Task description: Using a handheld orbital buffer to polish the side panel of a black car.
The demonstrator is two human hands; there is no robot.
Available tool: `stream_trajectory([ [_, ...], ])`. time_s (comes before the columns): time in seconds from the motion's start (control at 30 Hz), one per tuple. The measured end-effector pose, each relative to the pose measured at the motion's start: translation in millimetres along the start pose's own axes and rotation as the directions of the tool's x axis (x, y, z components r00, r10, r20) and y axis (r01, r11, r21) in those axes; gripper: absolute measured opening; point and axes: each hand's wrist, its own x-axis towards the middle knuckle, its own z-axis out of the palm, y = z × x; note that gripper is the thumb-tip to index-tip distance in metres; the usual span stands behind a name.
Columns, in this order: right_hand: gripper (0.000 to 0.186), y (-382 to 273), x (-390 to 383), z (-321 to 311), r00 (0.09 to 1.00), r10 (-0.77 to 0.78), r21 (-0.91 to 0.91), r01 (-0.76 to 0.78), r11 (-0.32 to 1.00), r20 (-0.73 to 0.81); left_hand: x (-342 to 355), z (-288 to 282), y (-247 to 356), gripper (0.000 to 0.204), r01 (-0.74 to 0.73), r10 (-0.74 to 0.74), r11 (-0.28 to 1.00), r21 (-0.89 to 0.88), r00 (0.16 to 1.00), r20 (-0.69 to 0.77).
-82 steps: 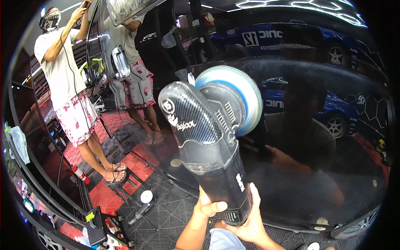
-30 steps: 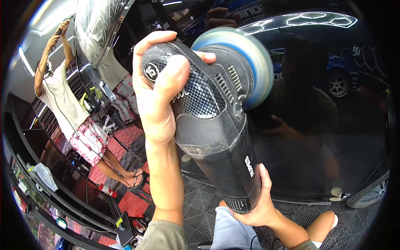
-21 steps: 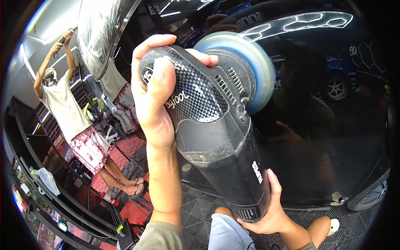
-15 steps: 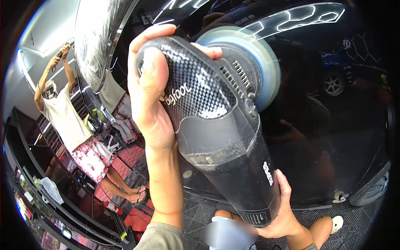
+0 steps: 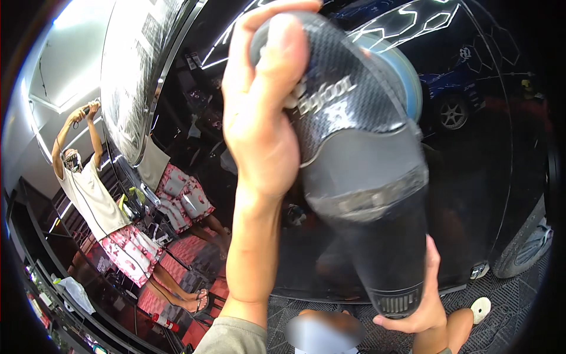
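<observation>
Carbon-patterned and bulky, the polisher (image 5: 359, 147) looks heavy and slick, so keep your left hand (image 5: 259, 112) wrapped over its head and your right hand (image 5: 421, 295) closed round its tail end, pad (image 5: 407, 76) against the glossy black car panel (image 5: 483, 177).
</observation>
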Motion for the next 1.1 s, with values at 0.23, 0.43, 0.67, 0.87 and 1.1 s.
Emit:
stream_trajectory([
  [0.23,0.105,-13.2,-25.7,-52.9,0.946,0.175,0.15,-0.138,0.979,-0.273,51.7,48.3,5.5,0.026,0.022,0.082,0.925,-0.38,0.963,0.256],
  [0.43,0.077,-10.9,-53.1,-85.2,0.894,0.153,0.238,-0.054,0.97,-0.421,60.0,127.9,-19.2,0.027,-0.252,0.251,0.953,-0.167,0.968,-0.024],
  [0.67,0.077,8.7,-84.9,-102.4,0.908,0.264,0.098,-0.245,0.965,-0.326,38.5,149.6,-28.0,0.028,-0.22,0.158,0.953,-0.207,0.947,-0.279],
  [0.87,0.098,27.6,-71.5,-36.0,0.898,0.335,0.066,-0.33,0.942,-0.285,1.0,52.2,-24.3,0.026,-0.053,0.052,0.924,-0.378,0.999,-0.013],
  [1.1,0.13,50.7,-17.6,50.9,0.974,0.22,-0.043,-0.223,0.974,-0.062,-55.6,-44.5,-6.8,0.044,0.043,-0.051,0.916,-0.399,0.999,-0.01],
])
